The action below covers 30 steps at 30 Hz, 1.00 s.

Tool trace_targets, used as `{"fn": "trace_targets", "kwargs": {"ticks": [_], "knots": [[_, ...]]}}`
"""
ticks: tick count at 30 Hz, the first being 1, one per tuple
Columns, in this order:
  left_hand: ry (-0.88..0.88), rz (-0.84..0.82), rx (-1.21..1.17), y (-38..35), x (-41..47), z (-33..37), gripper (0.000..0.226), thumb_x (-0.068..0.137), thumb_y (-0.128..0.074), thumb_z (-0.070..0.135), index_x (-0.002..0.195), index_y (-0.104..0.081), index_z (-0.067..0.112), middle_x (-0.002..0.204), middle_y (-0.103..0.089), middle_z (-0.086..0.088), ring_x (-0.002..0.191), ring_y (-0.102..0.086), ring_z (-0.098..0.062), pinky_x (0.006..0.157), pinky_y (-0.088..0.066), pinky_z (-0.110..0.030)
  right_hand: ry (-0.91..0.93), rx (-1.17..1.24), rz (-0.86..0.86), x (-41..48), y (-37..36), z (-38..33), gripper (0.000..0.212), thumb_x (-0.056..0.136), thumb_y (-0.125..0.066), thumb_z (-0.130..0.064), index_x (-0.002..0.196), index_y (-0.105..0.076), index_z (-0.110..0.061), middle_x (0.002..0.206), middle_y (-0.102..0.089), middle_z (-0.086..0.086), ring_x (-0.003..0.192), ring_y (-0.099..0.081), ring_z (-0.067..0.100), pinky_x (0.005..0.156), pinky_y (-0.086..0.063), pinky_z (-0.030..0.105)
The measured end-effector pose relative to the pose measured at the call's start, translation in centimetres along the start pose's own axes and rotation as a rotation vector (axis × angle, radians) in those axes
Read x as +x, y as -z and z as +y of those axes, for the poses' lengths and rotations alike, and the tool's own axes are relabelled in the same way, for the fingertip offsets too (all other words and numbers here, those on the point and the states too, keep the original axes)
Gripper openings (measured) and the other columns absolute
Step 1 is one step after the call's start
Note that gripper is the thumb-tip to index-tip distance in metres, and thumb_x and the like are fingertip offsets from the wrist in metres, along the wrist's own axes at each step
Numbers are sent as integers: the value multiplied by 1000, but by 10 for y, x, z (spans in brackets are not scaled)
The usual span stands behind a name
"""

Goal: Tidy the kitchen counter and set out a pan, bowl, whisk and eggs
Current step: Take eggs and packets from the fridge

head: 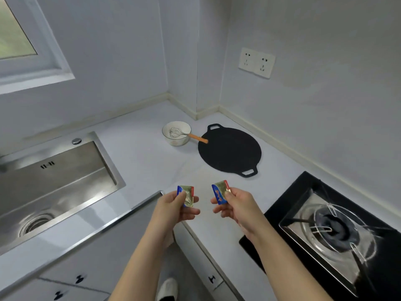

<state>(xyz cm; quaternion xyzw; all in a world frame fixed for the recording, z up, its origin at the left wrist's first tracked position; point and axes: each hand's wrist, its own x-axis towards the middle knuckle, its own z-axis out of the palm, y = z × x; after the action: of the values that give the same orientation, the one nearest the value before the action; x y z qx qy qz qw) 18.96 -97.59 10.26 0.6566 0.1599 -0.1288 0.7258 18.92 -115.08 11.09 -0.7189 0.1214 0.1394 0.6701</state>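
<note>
This is a home kitchen. A white L-shaped bench (147, 157) runs into a corner between plain walls. To the left of the left hand (173, 205), a stainless steel sink (56, 183) with a drain is sunk into it. To the right of the right hand (234, 205) is a black hob with a gas burner (335, 228). Beyond the hands lie a flat black pan (230, 152) and a bowl (176, 142) holding a whisk (186, 135). A double wall socket (256, 62) is up to the right, a window (15, 38) up to the left, and cupboard doors (97, 253) are below the bench.

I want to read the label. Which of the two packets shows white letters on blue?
The right packet, pinched by the right hand: it shows a broad blue face with white letters. The left packet, in the left hand, shows mostly gold.
</note>
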Motion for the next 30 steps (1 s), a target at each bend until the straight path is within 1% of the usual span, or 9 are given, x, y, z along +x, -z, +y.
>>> {"fn": "trace_targets", "kwargs": {"ticks": [3, 7, 11, 16, 19, 23, 26, 28, 30], "knots": [[57, 7, 49, 39, 82, 3, 25, 103, -39, 18, 107, -61, 6, 88, -75, -6, 51, -62, -12, 47, -47, -20, -68, 28, 67, 71, -42, -3, 30, 104, -35, -18, 107, -62, -5, 88, -71, 10, 66, -69, 13, 57, -51, 21], [131, 18, 146, 67, 148, 7, 26, 101, -42, 21, 92, -63, 9, 83, -71, -4, 54, -50, -11, 48, -37, -20, -196, 74, 152, 136, -79, 0, 28, 103, -37, -18, 109, -61, -6, 87, -71, 7, 67, -69, 13, 54, -50, 20], [215, 44, 213, 107, 227, 16, 25, 96, -48, 13, 74, -56, 8, 64, -42, -6, 55, -34, -16, 52, -29, -25, -361, 66, 247, 212, -121, 6, 20, 99, -46, -22, 112, -60, -14, 93, -67, 6, 74, -60, 13, 57, -46, 22], [207, 31, 280, 128, 278, 12, 20, 93, -50, 7, 76, -60, 6, 65, -55, -9, 56, -49, -18, 52, -39, -25, -450, 85, 313, 259, -139, 23, 22, 94, -52, -7, 111, -63, 0, 84, -64, 10, 66, -58, 15, 56, -48, 22], [197, 53, 369, 138, 305, 10, 9, 89, -55, 7, 92, -64, 6, 73, -64, -9, 55, -58, -16, 48, -42, -23, -439, 108, 353, 281, -150, 23, 20, 90, -54, 2, 107, -64, 4, 80, -65, 12, 63, -61, 17, 51, -52, 21], [186, 110, 474, 143, 335, 11, 9, 86, -63, 12, 94, -60, 10, 87, -66, -7, 59, -60, -13, 49, -41, -20, -448, 118, 420, 306, -163, 17, 10, 88, -61, 1, 97, -61, -1, 86, -66, 16, 63, -65, 18, 48, -54, 18], [177, 114, 487, 141, 350, 14, 8, 87, -63, 12, 93, -60, 9, 80, -62, -1, 59, -57, -9, 42, -39, -11, -471, 92, 454, 324, -168, 16, 8, 88, -64, -2, 95, -60, -2, 92, -68, 17, 66, -70, 17, 56, -57, 21], [147, 113, 498, 136, 356, 17, 6, 88, -63, 11, 91, -60, 6, 74, -58, 2, 56, -54, -6, 36, -36, -8, -476, 62, 489, 334, -170, 15, 7, 88, -65, -4, 87, -59, -5, 90, -69, 16, 67, -71, 17, 62, -59, 25], [133, 133, 507, 132, 361, 19, 5, 87, -62, 9, 86, -60, 4, 70, -57, 1, 53, -52, -5, 36, -35, -7, -478, -1, 505, 344, -174, 14, 8, 88, -67, -8, 90, -60, -6, 87, -71, 14, 66, -71, 16, 66, -60, 27]]}}
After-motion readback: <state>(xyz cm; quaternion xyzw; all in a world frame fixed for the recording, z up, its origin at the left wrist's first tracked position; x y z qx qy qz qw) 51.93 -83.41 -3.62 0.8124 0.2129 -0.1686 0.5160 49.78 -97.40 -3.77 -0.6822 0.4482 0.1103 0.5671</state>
